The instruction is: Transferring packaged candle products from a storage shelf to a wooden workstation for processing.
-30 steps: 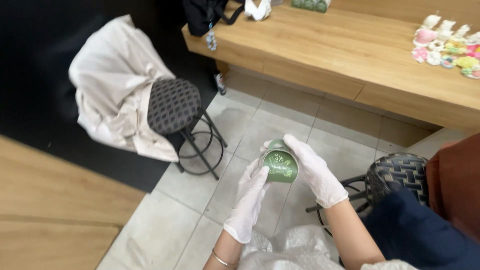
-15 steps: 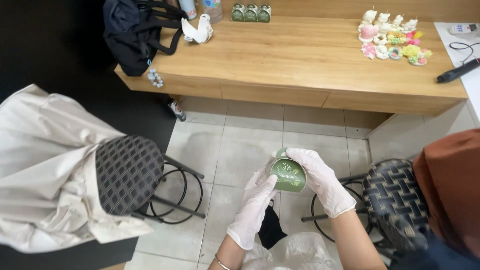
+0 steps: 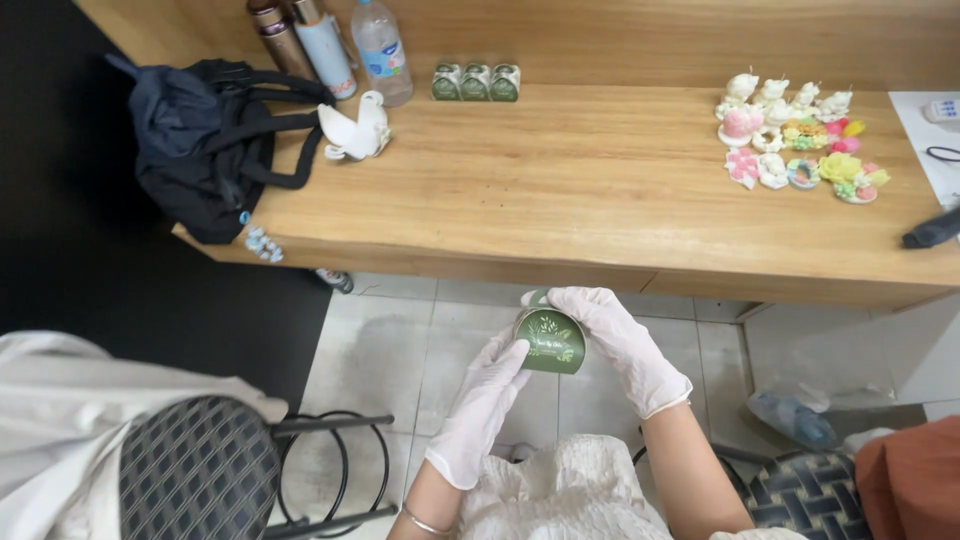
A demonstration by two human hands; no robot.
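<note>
Both white-gloved hands, left (image 3: 480, 405) and right (image 3: 620, 345), grip a small round green tin (image 3: 550, 341). The wooden surface (image 3: 600, 190) lies at 12 o'clock, bearing three matching tins (image 3: 476, 82).

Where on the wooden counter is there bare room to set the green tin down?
The counter is bare between the white bird figure and the pastel figurines, in front of three small green boxes. The black bag and bottles crowd the left end.

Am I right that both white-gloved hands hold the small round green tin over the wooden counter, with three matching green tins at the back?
Not quite. In the head view the left hand and right hand hold the small round green tin over the tiled floor, short of the wooden counter. The three matching green tins are there.
</note>
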